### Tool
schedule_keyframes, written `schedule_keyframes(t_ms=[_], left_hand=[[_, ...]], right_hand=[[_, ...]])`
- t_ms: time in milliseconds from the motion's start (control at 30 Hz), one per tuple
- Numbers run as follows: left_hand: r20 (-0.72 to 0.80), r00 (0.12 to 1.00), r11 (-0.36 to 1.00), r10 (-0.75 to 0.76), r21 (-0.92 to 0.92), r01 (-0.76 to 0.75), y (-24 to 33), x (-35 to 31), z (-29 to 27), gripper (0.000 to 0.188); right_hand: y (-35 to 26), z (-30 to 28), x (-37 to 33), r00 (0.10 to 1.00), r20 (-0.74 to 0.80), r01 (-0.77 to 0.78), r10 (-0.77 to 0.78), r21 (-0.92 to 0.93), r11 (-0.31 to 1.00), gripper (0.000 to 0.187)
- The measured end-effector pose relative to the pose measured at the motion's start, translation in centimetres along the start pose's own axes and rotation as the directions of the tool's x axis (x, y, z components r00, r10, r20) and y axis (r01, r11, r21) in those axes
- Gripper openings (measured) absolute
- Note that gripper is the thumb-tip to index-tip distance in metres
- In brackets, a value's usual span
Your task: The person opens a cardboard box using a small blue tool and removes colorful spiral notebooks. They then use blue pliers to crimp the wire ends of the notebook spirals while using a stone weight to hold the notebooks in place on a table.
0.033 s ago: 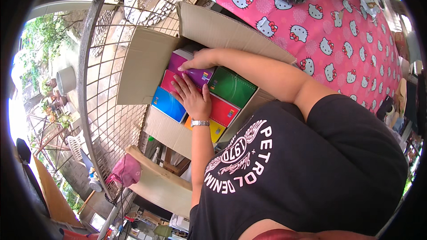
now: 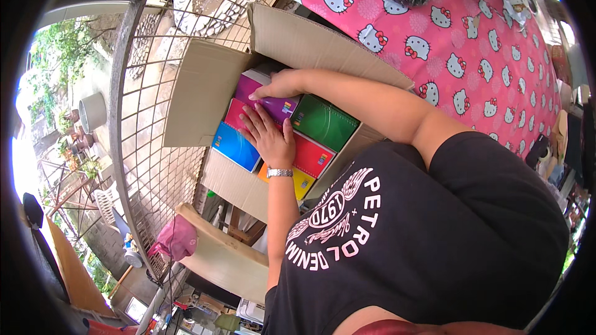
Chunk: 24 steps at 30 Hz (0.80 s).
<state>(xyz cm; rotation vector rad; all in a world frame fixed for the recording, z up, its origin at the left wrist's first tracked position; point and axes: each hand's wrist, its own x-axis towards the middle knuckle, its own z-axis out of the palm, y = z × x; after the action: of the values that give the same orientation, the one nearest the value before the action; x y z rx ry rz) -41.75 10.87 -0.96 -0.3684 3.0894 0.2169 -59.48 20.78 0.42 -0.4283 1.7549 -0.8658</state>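
Note:
An open cardboard box (image 2: 233, 186) holds several coloured notebooks laid flat side by side. My right hand (image 2: 282, 84) reaches over from the right and grips the purple notebook (image 2: 247, 85), thumb on the cover; its other fingers are mostly hidden. White page edges show at that notebook's far side. Wearing a metal watch (image 2: 279, 172), my left hand (image 2: 268, 135) lies with fingers spread on the notebooks, over a pinkish-red notebook (image 2: 234, 113) and the purple one's near edge. Around it are a blue notebook (image 2: 236, 147), a yellow one (image 2: 303, 183), a red one (image 2: 312, 157) and a green one (image 2: 325, 122).
Raised box flaps (image 2: 205, 93) stand at the left and back. A metal grid fence (image 2: 149, 105) runs left of the box. Behind to the right is a pink patterned tablecloth (image 2: 428, 25) with plastic bags on it. A pink cap (image 2: 176, 237) hangs on a chair back (image 2: 217, 260) at the lower left.

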Motion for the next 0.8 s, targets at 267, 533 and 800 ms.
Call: schedule_keyframes(t_ms=[267, 533, 800], left_hand=[[0.037, 0.999, 1.0, -0.015, 0.002, 0.015, 0.0, -0.2, -0.2, 0.08], [0.029, 1.0, 1.0, -0.011, 0.01, 0.01, 0.2, 0.0, -0.3, 0.078], [0.029, 0.999, 0.999, -0.021, -0.044, 0.022, 0.1, 0.1, -0.3, 0.08]], right_hand=[[0.8, 0.9, 1.0, 0.998, -0.002, -0.063, 0.063, 0.087, 0.994, 0.123], [1.4, 1.0, 1.0, 0.999, -0.036, -0.03, 0.039, 0.224, 0.974, 0.125], [1.2, 0.9, 0.8, 0.998, -0.045, -0.03, 0.044, 0.278, 0.96, 0.132]])
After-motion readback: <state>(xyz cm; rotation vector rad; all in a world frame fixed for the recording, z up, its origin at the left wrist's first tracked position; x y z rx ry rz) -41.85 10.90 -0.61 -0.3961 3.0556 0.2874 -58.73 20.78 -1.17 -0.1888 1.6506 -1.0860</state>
